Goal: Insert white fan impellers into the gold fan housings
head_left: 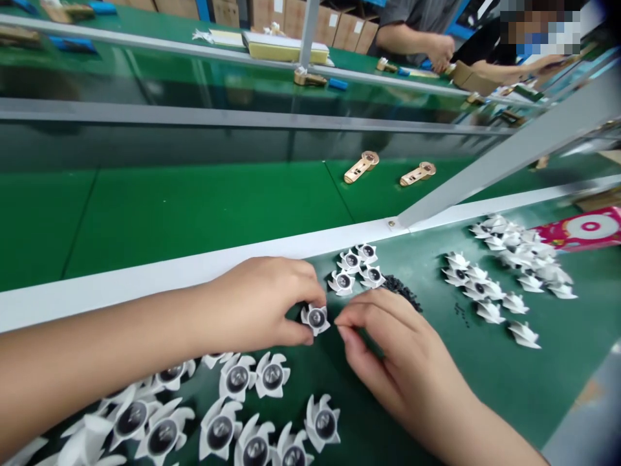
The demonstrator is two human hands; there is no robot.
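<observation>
My left hand (257,304) comes in from the left and holds a white pinwheel-shaped part with a dark round centre (315,318) between thumb and fingertips. My right hand (392,356) lies just right of that part, its thumb and index fingertips close together and almost touching it. Whether those fingertips pinch something small is hidden. A pile of tiny black granules (400,291) sits above my right hand. Several similar white parts lie in groups: near the bench edge (354,268), below my hands (237,378), and further right (490,291).
The parts lie on a dark green mat (485,369) behind a white edge strip (145,288). Beyond is a green conveyor belt (194,207) carrying gold-coloured pieces (361,167). A pink box (582,230) stands right; a co-worker (417,26) handles items far behind a metal rail (242,116).
</observation>
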